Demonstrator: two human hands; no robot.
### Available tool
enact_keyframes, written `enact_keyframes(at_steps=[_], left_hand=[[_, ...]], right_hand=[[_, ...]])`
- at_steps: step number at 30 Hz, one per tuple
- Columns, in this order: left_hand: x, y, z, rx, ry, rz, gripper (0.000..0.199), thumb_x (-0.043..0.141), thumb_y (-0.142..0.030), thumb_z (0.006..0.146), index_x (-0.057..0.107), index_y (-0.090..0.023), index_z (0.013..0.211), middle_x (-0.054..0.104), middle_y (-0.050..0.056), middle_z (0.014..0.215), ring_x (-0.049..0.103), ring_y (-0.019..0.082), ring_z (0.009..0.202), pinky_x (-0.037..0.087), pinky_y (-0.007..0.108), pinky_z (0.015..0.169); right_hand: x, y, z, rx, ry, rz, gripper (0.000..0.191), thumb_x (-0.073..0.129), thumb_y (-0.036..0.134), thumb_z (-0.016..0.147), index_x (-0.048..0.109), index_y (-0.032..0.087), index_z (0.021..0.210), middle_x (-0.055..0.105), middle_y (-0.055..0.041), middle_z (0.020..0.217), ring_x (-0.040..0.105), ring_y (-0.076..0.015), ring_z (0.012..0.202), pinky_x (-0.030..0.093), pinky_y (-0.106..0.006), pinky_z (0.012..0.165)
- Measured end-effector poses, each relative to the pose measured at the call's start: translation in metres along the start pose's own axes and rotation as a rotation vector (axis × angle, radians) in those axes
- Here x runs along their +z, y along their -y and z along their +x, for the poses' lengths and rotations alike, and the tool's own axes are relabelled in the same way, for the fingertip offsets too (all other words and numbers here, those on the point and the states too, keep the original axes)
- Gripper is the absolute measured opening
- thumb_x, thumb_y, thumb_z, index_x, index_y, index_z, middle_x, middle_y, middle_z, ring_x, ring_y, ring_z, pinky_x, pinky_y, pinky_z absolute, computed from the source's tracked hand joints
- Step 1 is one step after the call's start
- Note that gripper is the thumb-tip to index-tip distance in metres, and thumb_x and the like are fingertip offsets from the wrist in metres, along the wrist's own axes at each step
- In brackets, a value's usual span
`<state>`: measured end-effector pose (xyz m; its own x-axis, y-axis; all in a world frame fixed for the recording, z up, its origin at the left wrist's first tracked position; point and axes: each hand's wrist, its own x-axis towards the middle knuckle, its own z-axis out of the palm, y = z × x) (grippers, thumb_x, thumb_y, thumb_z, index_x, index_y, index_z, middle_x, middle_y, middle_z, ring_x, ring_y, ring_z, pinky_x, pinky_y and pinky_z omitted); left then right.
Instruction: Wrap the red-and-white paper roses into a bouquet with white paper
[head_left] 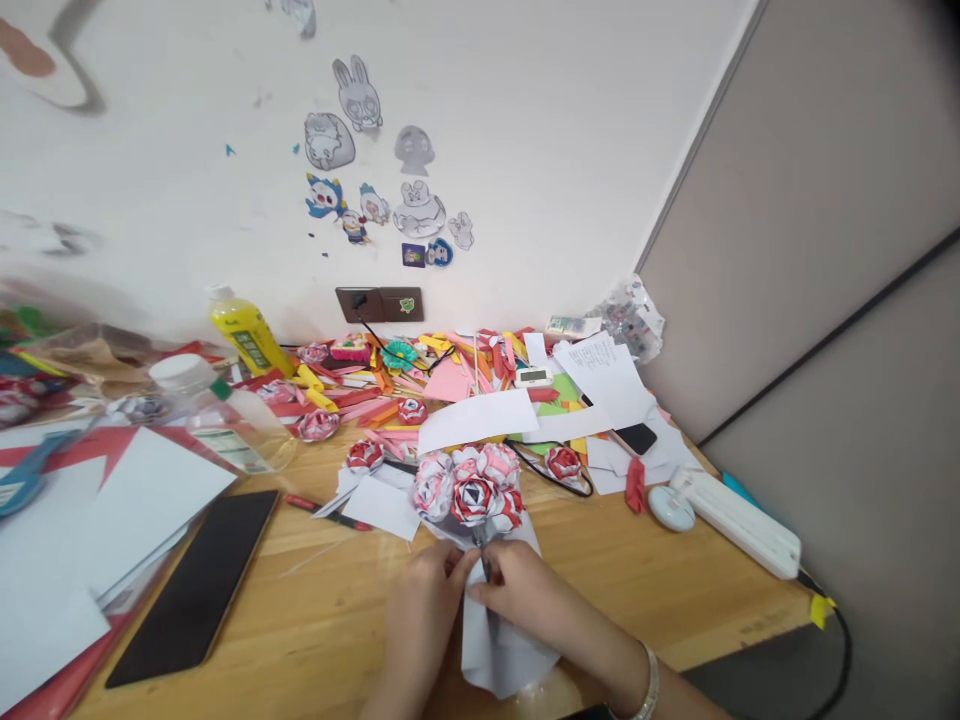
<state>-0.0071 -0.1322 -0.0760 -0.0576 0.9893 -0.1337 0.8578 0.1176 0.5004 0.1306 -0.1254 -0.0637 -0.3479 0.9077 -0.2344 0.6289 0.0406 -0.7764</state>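
A bouquet of red, pink and white paper roses (474, 498) lies at the table's front middle, blooms toward the wall. White wrapping paper (501, 655) spreads under the blooms and down toward me around the stems. My left hand (435, 578) is closed on the paper's left side just below the roses, thumb and fingers pinched. From the right, my right hand (517, 580) pinches the same gathered spot, its fingertips almost touching the left ones. Something dark and narrow shows between the fingertips; I cannot tell what it is. The stems are mostly hidden by paper and fingers.
Coloured paper strips (360, 395) and loose paper roses (319, 425) crowd the back by the wall. On the left are a dark tablet (199, 585), white sheets (150, 500), blue scissors (37, 470), a clear bottle (232, 430) and a yellow bottle (251, 335). A white power strip (739, 522) lies right.
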Motion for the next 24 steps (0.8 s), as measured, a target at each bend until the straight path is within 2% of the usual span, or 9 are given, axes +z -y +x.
enact_keyframes(at_steps=[5,10,13,16,18,20,24], left_hand=[[0.000,-0.002,0.000,-0.001,0.017,0.008,0.031,0.046,-0.037,0.082,0.063,-0.016,0.067,0.069,0.006,0.068,0.061,0.020,0.065,0.033,0.026,0.055],[0.001,-0.002,0.000,-0.007,0.022,-0.003,0.030,0.046,-0.036,0.082,0.062,-0.016,0.066,0.068,0.006,0.068,0.061,0.019,0.064,0.033,0.025,0.055],[0.002,-0.002,0.000,-0.013,0.023,-0.005,0.031,0.046,-0.036,0.082,0.062,-0.016,0.065,0.067,0.006,0.067,0.060,0.019,0.064,0.032,0.025,0.055],[0.002,-0.001,0.001,-0.011,0.029,-0.015,0.031,0.046,-0.036,0.082,0.061,-0.017,0.064,0.067,0.005,0.066,0.059,0.018,0.062,0.032,0.025,0.055],[0.002,0.000,0.002,-0.012,0.035,-0.014,0.031,0.047,-0.037,0.082,0.062,-0.016,0.064,0.068,0.005,0.066,0.059,0.018,0.062,0.032,0.025,0.055],[0.003,0.000,0.003,-0.017,0.038,-0.004,0.030,0.048,-0.037,0.082,0.062,-0.016,0.065,0.068,0.006,0.066,0.059,0.019,0.063,0.032,0.026,0.056],[0.002,-0.001,0.003,-0.014,0.043,-0.006,0.030,0.048,-0.036,0.081,0.062,-0.016,0.065,0.068,0.006,0.067,0.059,0.019,0.064,0.033,0.026,0.056]], right_hand=[[0.006,0.001,-0.013,0.030,0.027,0.183,0.046,0.062,0.014,0.061,0.052,0.018,0.106,0.058,0.0029,0.069,0.056,-0.0141,0.061,0.038,-0.020,0.053],[0.017,-0.001,-0.023,0.090,-0.070,0.189,0.079,0.060,0.005,0.062,0.030,0.020,0.133,0.051,0.0067,0.063,0.054,-0.0138,0.062,0.039,-0.021,0.058],[0.024,-0.002,-0.027,0.067,-0.108,0.203,0.064,0.056,0.002,0.065,0.043,0.023,0.124,0.048,0.0072,0.061,0.052,-0.0122,0.060,0.037,-0.019,0.057],[0.029,-0.006,-0.030,0.016,-0.171,0.195,0.029,0.054,0.004,0.069,0.063,0.020,0.092,0.055,0.0038,0.063,0.054,-0.0121,0.062,0.038,-0.019,0.058],[0.033,-0.009,-0.031,0.011,-0.202,0.203,0.016,0.054,0.007,0.071,0.066,0.017,0.073,0.061,0.0001,0.067,0.056,-0.0132,0.066,0.039,-0.020,0.061],[0.036,-0.013,-0.030,0.047,-0.212,0.228,0.015,0.055,0.008,0.071,0.067,0.015,0.067,0.065,-0.0022,0.067,0.058,-0.0142,0.065,0.041,-0.020,0.061],[0.040,-0.017,-0.031,0.132,-0.196,0.267,0.015,0.056,0.008,0.070,0.070,0.012,0.073,0.067,-0.0041,0.066,0.060,-0.0154,0.062,0.043,-0.021,0.057]])
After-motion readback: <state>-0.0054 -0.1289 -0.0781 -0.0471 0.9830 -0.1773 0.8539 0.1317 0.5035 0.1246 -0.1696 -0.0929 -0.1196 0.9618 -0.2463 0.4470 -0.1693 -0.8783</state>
